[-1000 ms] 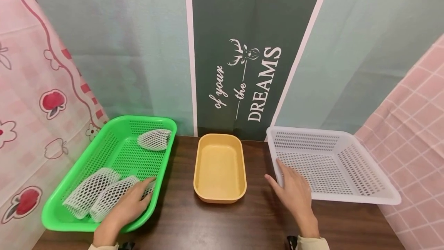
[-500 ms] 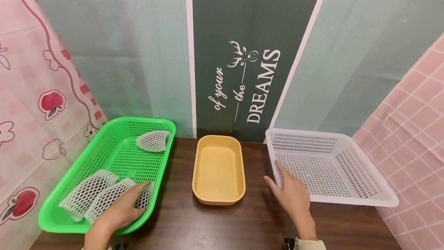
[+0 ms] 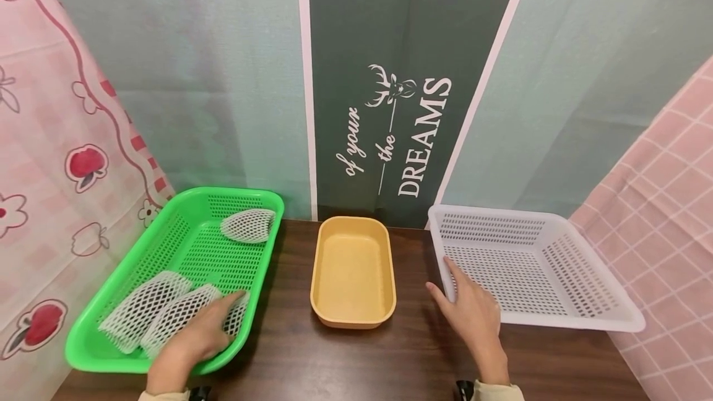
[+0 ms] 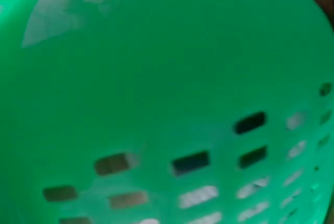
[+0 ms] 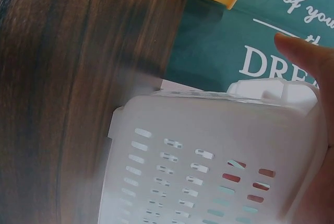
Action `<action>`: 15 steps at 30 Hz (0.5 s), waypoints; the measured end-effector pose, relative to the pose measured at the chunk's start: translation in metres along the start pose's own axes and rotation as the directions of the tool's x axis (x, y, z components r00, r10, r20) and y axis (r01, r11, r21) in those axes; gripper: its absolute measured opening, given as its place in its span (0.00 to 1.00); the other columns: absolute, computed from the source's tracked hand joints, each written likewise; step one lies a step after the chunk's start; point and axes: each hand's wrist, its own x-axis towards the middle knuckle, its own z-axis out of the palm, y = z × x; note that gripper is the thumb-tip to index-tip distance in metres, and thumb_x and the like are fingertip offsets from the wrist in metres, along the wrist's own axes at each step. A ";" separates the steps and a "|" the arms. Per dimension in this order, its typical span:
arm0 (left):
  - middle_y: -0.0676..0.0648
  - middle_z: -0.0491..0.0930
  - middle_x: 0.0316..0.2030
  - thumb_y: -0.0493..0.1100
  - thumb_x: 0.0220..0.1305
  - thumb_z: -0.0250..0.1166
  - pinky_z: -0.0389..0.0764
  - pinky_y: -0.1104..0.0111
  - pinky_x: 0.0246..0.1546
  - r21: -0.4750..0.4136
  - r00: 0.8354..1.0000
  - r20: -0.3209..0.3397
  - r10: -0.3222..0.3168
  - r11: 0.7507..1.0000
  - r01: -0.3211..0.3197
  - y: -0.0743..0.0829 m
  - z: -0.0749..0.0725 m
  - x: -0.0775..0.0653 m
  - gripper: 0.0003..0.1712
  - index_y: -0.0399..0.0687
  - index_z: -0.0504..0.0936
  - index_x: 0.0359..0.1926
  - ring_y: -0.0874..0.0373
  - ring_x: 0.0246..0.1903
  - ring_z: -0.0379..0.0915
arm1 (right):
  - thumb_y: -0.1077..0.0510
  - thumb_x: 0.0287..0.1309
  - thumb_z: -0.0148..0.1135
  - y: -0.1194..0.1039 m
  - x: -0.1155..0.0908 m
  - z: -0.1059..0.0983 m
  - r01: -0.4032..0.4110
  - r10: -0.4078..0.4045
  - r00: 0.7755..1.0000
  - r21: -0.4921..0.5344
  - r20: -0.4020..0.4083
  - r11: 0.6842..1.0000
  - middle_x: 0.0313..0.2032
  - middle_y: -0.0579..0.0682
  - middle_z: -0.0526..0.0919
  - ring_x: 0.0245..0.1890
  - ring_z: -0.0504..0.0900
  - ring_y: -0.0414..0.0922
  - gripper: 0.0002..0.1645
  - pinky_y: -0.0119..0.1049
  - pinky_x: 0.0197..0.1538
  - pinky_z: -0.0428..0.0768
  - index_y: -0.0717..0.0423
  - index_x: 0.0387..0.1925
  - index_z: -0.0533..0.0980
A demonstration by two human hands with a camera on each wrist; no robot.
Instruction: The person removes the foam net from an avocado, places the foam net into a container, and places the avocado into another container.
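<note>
The green basket stands at the left in the head view. White foam fruit nets lie in it: one foam net at its far end and several at the near end. My left hand reaches over the near nets, its index finger extended and thumb apart, with a foam net showing between them. At the right, my right hand rests at the left rim of the white basket, fingers fairly straight and its thumb spread away. The left wrist view shows only green basket wall.
A yellow tray stands between the two baskets on the dark wooden table. A green cloth backdrop with lettering hangs behind. Pink patterned cloth is at the left side and pink checked cloth at the right.
The left hand has shifted slightly, its thumb lower against the near nets. The right hand and the containers have stayed in place; the head view moved a little.
</note>
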 end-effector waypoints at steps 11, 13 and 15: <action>0.33 0.74 0.61 0.26 0.42 0.70 0.67 0.38 0.61 0.110 0.976 -0.154 0.156 0.984 -0.140 -0.007 0.008 -0.004 0.43 0.39 0.72 0.65 0.29 0.60 0.68 | 0.29 0.58 0.59 0.000 -0.001 -0.001 -0.013 0.013 1.000 0.000 0.012 1.000 0.59 0.61 0.79 0.46 0.83 0.64 0.44 0.56 0.38 0.77 0.42 0.71 0.66; 0.33 0.76 0.60 0.27 0.42 0.72 0.68 0.39 0.60 0.127 0.968 -0.180 0.177 0.980 -0.155 -0.008 0.010 -0.004 0.42 0.40 0.73 0.64 0.30 0.59 0.70 | 0.29 0.58 0.58 -0.001 -0.001 -0.001 -0.018 0.018 1.000 -0.004 0.014 1.000 0.59 0.61 0.80 0.46 0.83 0.64 0.44 0.55 0.38 0.77 0.42 0.71 0.66; 0.34 0.76 0.59 0.28 0.42 0.73 0.69 0.39 0.59 0.135 0.958 -0.214 0.193 0.977 -0.167 -0.008 0.011 -0.004 0.42 0.40 0.74 0.64 0.31 0.58 0.71 | 0.29 0.58 0.59 -0.001 -0.001 -0.001 -0.020 0.020 1.000 -0.004 0.007 1.000 0.59 0.62 0.80 0.45 0.83 0.63 0.44 0.54 0.36 0.77 0.42 0.71 0.66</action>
